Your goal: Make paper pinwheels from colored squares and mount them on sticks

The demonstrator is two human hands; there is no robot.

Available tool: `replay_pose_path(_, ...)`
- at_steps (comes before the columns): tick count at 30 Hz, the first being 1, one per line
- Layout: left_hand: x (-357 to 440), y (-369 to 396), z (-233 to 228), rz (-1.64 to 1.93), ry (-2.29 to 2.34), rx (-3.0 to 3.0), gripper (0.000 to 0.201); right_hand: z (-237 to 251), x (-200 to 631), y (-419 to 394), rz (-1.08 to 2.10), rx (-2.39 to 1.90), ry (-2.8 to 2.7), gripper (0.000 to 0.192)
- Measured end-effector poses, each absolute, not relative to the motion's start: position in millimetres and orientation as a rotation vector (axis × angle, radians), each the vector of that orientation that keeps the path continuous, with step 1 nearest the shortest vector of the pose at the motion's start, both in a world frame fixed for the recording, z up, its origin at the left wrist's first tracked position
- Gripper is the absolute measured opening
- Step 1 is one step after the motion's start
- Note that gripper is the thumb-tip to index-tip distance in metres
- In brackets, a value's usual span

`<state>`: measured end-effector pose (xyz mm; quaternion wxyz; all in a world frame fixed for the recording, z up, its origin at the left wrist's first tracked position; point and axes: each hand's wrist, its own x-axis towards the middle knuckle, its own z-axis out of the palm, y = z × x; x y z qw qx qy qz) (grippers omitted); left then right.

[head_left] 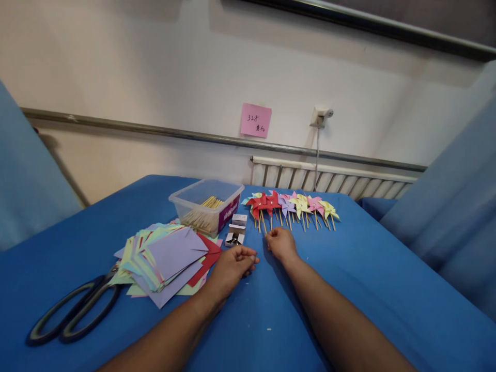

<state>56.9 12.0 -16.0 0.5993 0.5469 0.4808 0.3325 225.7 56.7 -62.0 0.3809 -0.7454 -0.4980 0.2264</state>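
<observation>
Head view, clear tub (228, 192) holding wooden sticks (203, 212)

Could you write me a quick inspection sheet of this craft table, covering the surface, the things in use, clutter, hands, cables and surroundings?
Surface: blue cloth-covered table, smooth.
Job's things: row of coloured paper pinwheels on wooden sticks lying at the far edge; fanned stack of coloured paper squares; clear plastic tub of wooden sticks.
Clutter: large black-handled scissors partly under the paper; small open box of metal pins.
Hands: left hand curled, fingertips pinched, contents too small to tell; right hand curled at the stick ends of the pinwheels.
Cables: white cable hanging from a wall socket.
Surroundings: cream wall, pink sticky note, white radiator, blue drapes both sides.
</observation>
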Motion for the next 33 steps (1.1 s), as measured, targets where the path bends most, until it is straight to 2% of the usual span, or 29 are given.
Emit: replay_pose_path(33, 57.9, 9.6, -14.8, 0.731, 1.091, 1.347, 0.017, -54.3, 227.5, 59.2, 0.452, -2.068, -1.410, 0.008)
